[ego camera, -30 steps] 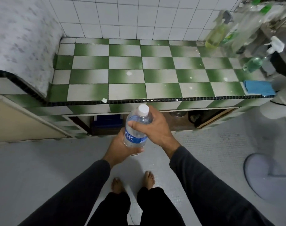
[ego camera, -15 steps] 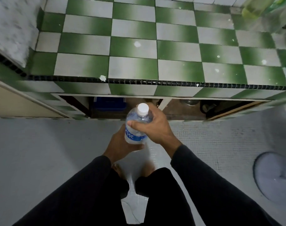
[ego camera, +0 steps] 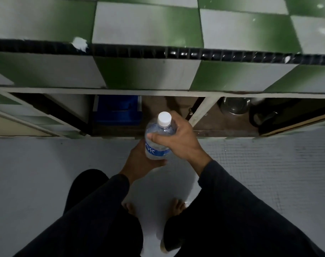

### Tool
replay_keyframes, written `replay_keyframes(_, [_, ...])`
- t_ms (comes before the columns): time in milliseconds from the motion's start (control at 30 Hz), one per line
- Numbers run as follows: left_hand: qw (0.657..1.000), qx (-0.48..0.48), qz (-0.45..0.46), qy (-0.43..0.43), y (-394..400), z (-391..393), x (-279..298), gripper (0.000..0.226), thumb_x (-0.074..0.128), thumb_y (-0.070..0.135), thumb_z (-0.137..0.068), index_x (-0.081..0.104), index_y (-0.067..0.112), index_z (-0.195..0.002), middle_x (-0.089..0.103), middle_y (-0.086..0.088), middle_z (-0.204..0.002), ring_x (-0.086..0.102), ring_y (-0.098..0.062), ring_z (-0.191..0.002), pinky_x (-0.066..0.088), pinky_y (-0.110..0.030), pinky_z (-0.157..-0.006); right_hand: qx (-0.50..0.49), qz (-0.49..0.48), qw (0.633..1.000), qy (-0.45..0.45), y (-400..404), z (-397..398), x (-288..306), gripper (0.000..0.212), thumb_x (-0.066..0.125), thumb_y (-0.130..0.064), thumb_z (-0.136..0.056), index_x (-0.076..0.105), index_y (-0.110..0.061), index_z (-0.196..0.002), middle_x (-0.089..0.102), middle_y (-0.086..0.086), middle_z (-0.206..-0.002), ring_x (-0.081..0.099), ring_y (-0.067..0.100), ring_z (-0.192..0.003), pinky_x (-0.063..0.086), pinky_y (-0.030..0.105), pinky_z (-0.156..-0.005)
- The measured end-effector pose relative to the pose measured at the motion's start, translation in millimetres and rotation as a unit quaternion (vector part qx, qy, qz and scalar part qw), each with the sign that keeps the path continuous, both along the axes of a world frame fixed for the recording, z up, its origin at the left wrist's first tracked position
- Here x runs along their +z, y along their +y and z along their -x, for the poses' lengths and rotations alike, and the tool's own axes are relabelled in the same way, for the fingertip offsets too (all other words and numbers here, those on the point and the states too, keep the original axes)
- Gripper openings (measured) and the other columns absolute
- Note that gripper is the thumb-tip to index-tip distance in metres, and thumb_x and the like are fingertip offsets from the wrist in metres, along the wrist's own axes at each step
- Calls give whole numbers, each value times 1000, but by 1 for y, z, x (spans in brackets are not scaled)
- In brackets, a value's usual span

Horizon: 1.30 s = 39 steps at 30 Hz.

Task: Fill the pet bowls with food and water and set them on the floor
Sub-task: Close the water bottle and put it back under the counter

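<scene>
blue box (ego camera: 117, 110) under checkered counter (ego camera: 147, 25)

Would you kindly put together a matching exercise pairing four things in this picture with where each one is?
Things:
1. water bottle
2. blue box
3. metal bowl
4. white cap

Places:
A. in the right compartment under the counter
B. on top of the bottle
C. between both hands
D. in the left compartment under the counter

Pairs: 1-C, 2-D, 3-A, 4-B
</scene>
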<state>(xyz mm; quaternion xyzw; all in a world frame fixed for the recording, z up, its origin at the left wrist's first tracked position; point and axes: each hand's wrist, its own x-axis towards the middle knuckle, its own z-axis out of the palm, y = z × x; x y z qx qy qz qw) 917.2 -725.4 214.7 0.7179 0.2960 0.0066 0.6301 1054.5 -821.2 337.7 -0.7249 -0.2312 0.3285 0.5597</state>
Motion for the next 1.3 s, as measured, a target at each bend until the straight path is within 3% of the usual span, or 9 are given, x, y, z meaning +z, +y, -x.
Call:
replay_keyframes(233, [998,-1,-6,-55,22,-33,-98,90,99,34,-67,50,33,-143,67,9,-135,65,-11,-123,59,-42,-99,-1,-35,999,-39,16,-23,-96,52,90,-41,-61,63,-29,-104,73,-5,-99,72,13,-95,61,29,-83])
replay_keyframes(367, [997,-7,5,-75,36,-55,-136,88,99,29,-68,52,32,-142,67,3,-136,65,-18,-125,56,-51,-101,-6,-51,997,-54,25,-38,-134,48,92,-32,-63,64,-25,-101,73,-9,-93,72,10,-88,56,20,-74])
replay_keyframes(567, [997,14,15,-75,55,-84,-175,91,102,31,-62,54,32,-139,69,1,-132,67,-21,-122,57,-54,-98,-5,-61,995,-73,45,-64,-171,53,90,-35,-63,65,-19,-106,75,-4,-98,73,13,-91,60,25,-77])
replay_keyframes(667, [997,13,9,-74,66,-101,-187,89,101,29,-61,55,33,-137,70,7,-130,68,-14,-119,58,-45,-99,3,-69,995,-73,56,-81,-183,55,90,-32,-65,64,-14,-110,75,1,-101,74,17,-93,62,36,-82])
replay_keyframes(800, [996,27,-5,-80,81,-123,-199,78,99,23,-63,59,41,-127,71,18,-124,68,-1,-112,59,-27,-94,11,-84,994,-73,70,-106,-195,49,88,-19,-72,63,-7,-113,75,5,-103,74,19,-94,62,37,-84])
replay_keyframes(933, [995,49,-10,-84,92,-142,-209,81,100,28,-59,58,46,-125,71,28,-117,68,6,-106,54,-9,-79,13,-88,993,-72,87,-126,-208,47,88,-16,-73,64,-4,-111,75,9,-103,74,23,-95,61,49,-87])
replay_keyframes(1033, [994,64,8,-87,98,-155,-218,85,100,29,-59,58,40,-131,71,21,-121,69,1,-109,56,-12,-81,23,-88,992,-82,98,-137,-215,50,87,-32,-66,70,-7,-105,76,8,-100,75,24,-92,61,51,-86])
replay_keyframes(1133, [993,72,5,-90,103,-167,-224,90,100,36,-57,56,40,-135,70,22,-123,68,2,-110,57,-15,-84,29,-91,992,-83,106,-148,-223,48,86,-35,-65,73,-10,-103,77,8,-99,75,26,-93,60,55,-86])
replay_keyframes(1300, [992,71,7,-100,111,-182,-233,94,98,33,-60,52,32,-142,67,9,-135,64,-13,-124,52,-46,-107,15,-64,995,-72,115,-159,-230,57,87,-48,-54,73,-20,-102,78,1,-99,75,18,-91,62,47,-85])
